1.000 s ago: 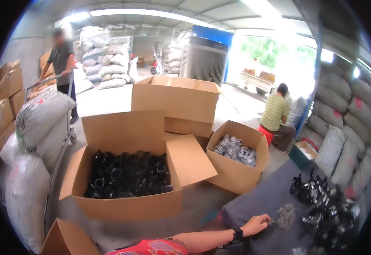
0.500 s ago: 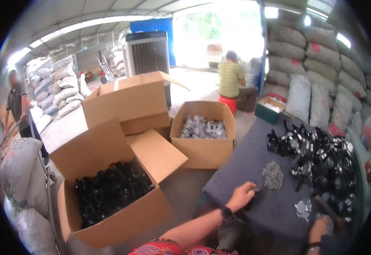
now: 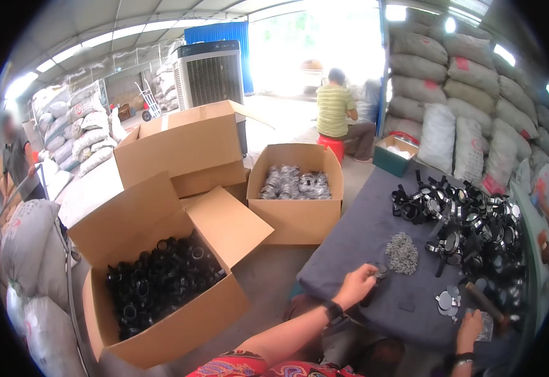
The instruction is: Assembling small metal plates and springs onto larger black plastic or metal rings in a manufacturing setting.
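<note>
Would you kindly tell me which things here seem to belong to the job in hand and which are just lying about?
Likely in use: small round piece at the left hand; clear plastic at the right hand; small metal pieces; silver discs; black-banded pieces.

Likely just lying about: air cooler; hand truck; stacked sacks.

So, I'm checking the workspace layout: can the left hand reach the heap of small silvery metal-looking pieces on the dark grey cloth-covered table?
Probably yes: the left hand is close beside the heap, with no obstacle visible between them except the small round grey piece it appears to hold.
</note>
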`<state>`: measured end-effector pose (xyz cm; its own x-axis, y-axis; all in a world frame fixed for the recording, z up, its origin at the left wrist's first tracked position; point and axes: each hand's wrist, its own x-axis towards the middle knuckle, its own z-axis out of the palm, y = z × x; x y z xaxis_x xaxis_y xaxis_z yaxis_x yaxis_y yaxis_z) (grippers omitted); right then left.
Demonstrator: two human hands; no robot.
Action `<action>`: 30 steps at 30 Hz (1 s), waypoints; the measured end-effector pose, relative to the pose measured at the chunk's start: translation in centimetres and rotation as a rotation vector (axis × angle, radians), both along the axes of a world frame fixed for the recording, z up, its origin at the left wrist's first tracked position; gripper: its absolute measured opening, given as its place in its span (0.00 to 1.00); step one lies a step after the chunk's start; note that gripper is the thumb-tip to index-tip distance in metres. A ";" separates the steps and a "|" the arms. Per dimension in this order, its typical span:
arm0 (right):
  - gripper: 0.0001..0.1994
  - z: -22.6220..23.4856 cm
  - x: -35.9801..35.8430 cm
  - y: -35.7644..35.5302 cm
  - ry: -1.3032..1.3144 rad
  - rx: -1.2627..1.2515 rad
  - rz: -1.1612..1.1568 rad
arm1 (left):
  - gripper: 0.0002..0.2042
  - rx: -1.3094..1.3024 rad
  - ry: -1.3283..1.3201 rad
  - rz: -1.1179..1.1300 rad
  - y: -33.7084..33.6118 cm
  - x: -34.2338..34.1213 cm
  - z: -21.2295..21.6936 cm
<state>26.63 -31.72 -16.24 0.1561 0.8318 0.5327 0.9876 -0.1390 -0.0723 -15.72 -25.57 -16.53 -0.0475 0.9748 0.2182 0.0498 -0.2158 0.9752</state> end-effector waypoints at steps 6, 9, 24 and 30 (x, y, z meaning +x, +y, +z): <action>0.04 -0.6 0.0 0.0 -0.134 -0.047 0.048 | 0.09 0.032 -0.002 0.004 0.1 0.0 0.1; 0.03 -0.1 -0.5 -0.1 -0.084 -0.046 0.063 | 0.09 0.015 -0.013 0.000 0.0 -0.1 0.1; 0.03 0.0 -0.8 -0.4 -0.141 -0.039 0.071 | 0.08 -0.003 -0.017 -0.004 0.1 0.0 0.1; 0.03 -0.1 -0.9 0.4 -0.083 -0.010 0.087 | 0.08 0.033 -0.016 0.005 0.9 -0.1 0.1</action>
